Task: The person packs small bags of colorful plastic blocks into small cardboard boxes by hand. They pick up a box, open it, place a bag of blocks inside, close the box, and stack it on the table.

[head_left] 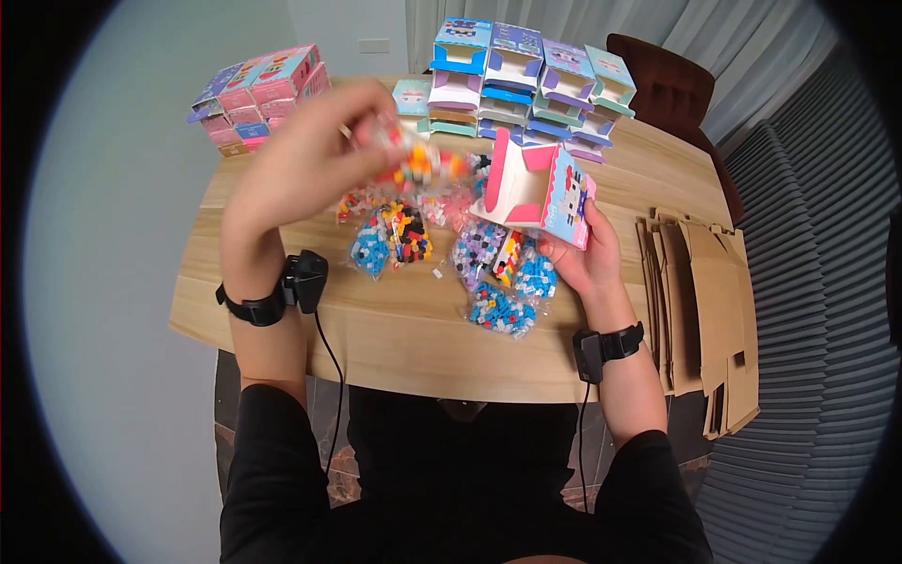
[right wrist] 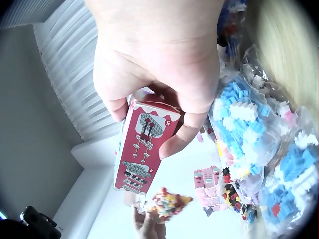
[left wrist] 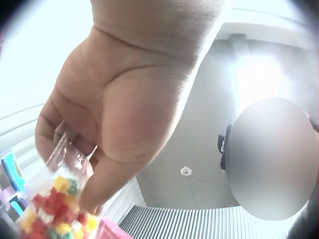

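Note:
My left hand (head_left: 303,160) pinches a clear plastic bag (left wrist: 57,206) of red, yellow and green building blocks, held up over the middle of the table. In the head view this bag is blurred. My right hand (head_left: 594,256) grips a small pink and blue cardboard box (right wrist: 145,144), tilted, its open end with pink flaps facing the bag. Under and between the hands lie several more clear bags of small blocks: a blue and white bag (head_left: 503,310), a purple and white bag (head_left: 476,249) and a black, red and yellow bag (head_left: 409,233) among them.
Pink and purple boxes (head_left: 268,85) stand stacked at the back left of the wooden table (head_left: 376,348). Open-ended boxes (head_left: 512,66) are piled at the back. Flattened brown cardboard (head_left: 719,310) leans at the right edge, near a brown chair (head_left: 662,80).

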Tool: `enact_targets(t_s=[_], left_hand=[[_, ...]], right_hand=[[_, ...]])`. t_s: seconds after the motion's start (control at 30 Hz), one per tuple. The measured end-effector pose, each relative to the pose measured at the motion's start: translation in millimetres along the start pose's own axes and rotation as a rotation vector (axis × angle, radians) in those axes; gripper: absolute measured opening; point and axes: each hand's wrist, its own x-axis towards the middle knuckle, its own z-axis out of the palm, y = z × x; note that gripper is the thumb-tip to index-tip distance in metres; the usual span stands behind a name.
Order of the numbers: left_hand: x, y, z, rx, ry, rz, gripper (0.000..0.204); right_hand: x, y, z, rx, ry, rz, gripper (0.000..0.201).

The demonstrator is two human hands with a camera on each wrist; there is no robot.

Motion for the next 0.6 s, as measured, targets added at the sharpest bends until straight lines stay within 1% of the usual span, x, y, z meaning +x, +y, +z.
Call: enact_targets(t_s=[0.03, 0.07, 0.13, 0.17, 0.27, 0.3, 0.37, 0.4, 0.43, 0.47, 0.5, 0.53, 0.6], left_hand=[[-2.3, 0.8, -2.2, -0.128, 0.12, -0.059, 0.017], [-3.7, 3.3, -4.6, -0.204, 0.17, -0.029, 0.017], [-5.2, 8.3, -6.9, -0.357, 0.274, 0.034, 0.016], [-6.9, 10.7, -4.4, -0.354, 0.279, 0.068, 0.019], [-11.4, 30.8, 16.9, -0.384, 0.185, 0.096, 0.02], [-11.8, 30.0, 24.6, -0.26, 0.177, 0.107, 0.02], [-9.9, 31.0, 30.9, -0.114, 0.168, 0.151, 0.019], [-8.2, 31.3, 33.4, -0.041, 0.165, 0.175, 0.019], [-6.2, 31.2, 35.5, -0.012, 0.233, 0.176, 0.018], [-5.0, 30.9, 34.5, -0.021, 0.23, 0.12, 0.019], [-4.1, 30.4, 33.5, -0.03, 0.227, 0.063, 0.019], [-4.3, 30.1, 32.9, -0.04, 0.223, 0.002, 0.02], [-4.4, 27.8, 34.6, -0.048, 0.188, 0.042, 0.021]], right_hand=[[0.4, -0.4, -2.4, -0.016, 0.0, 0.009, 0.046], [0.4, 0.6, -3.6, -0.033, 0.0, 0.018, 0.046], [-1.2, 2.5, 0.6, -0.129, 0.053, 0.009, 0.048], [-1.3, 3.1, 4.2, -0.179, 0.078, 0.004, 0.049], [-1.2, 7.9, 9.8, -0.245, 0.091, -0.038, 0.054], [-1.2, 9.6, 11.1, -0.268, 0.073, -0.047, 0.056], [-1.1, 12.0, 13.8, -0.316, 0.037, -0.073, 0.062], [-1.5, 12.6, 14.7, -0.281, 0.037, -0.068, 0.061], [-3.1, 13.6, 15.4, -0.246, 0.038, -0.061, 0.06], [-3.5, 13.5, 16.5, -0.211, 0.035, -0.056, 0.06], [-4.3, 12.4, 19.0, -0.141, -0.017, -0.021, 0.062], [-4.7, 13.8, 18.0, -0.178, -0.001, -0.032, 0.065], [-3.2, 18.3, 15.9, -0.25, 0.028, -0.056, 0.071]])
